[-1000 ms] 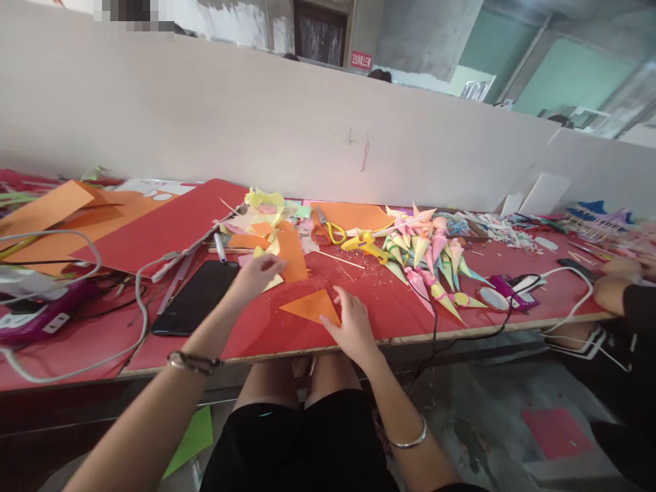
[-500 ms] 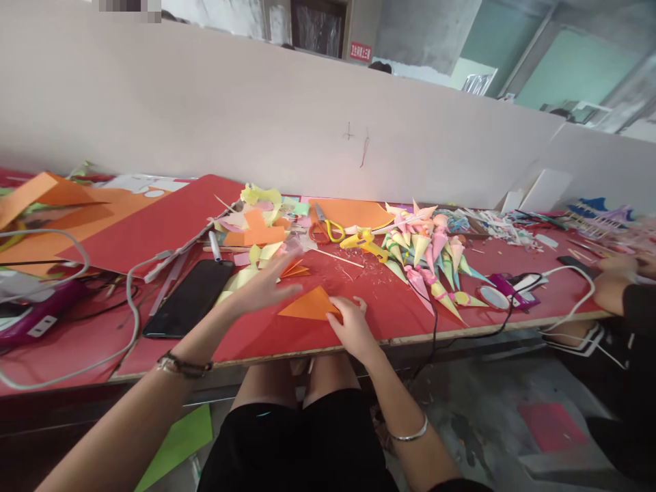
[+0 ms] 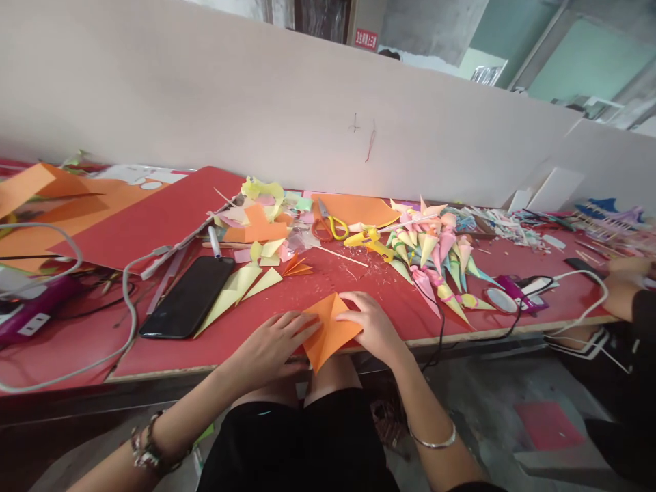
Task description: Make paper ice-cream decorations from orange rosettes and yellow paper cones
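Observation:
A creased sheet of orange paper (image 3: 331, 331) is held between my two hands at the table's front edge, one corner hanging over it. My left hand (image 3: 274, 342) grips its left side, with the fingertips on top. On the right side, my right hand (image 3: 376, 324) pinches it between thumb and fingers. Just beyond lies a small folded orange piece (image 3: 297, 265). Pale yellow paper pieces (image 3: 233, 287) lie to the left, beside a black phone (image 3: 187, 297).
Scissors (image 3: 331, 222) and a yellow glue gun (image 3: 369, 240) lie behind the hands. A pile of paper cones (image 3: 435, 249) sits to the right. Purple power strips (image 3: 520, 294) with cables lie at both sides. Another person's arm (image 3: 628, 294) rests at the far right.
My left hand has come down from above the table onto the paper's left side. The orange paper has opened from a folded triangle and moved nearer me.

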Action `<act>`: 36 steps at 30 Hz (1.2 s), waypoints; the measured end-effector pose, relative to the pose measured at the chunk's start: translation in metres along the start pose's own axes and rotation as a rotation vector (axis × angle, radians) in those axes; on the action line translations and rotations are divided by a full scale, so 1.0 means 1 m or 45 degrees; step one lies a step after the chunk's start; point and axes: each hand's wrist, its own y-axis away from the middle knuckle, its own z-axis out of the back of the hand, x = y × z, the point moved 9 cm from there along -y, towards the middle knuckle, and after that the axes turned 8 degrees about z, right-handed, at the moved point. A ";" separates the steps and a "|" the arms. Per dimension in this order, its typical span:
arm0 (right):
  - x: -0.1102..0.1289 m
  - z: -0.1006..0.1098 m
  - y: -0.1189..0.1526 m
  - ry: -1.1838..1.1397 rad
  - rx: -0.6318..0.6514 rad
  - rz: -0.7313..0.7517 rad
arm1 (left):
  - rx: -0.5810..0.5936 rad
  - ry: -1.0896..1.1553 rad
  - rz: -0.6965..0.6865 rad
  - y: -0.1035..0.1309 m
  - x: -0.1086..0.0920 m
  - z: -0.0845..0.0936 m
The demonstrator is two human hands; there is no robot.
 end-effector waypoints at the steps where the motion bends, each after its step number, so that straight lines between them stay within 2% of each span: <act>1: 0.002 -0.001 0.006 0.038 0.005 0.011 | -0.018 -0.027 0.023 0.000 -0.001 0.001; 7: 0.010 -0.006 0.030 0.052 0.014 -0.057 | -0.114 -0.019 0.052 0.001 -0.005 0.014; 11: 0.009 -0.002 0.024 -0.049 -0.046 -0.088 | -0.263 0.057 0.094 0.004 0.003 0.015; 14: 0.005 -0.001 0.017 -0.107 -0.076 -0.134 | -0.385 0.109 0.175 0.007 0.008 0.015; 17: -0.001 -0.003 0.013 -0.098 -0.095 -0.217 | -0.443 0.144 0.278 0.007 0.013 0.014; 23: -0.007 -0.005 0.010 0.176 -0.123 -0.373 | -0.401 0.185 0.498 0.000 0.024 0.012; 28: -0.007 -0.005 0.005 0.401 -0.070 -0.438 | -0.360 0.102 0.631 -0.003 0.029 0.014; 36: -0.009 -0.010 0.003 0.568 -0.010 -0.497 | -0.272 0.076 0.651 -0.009 0.033 0.011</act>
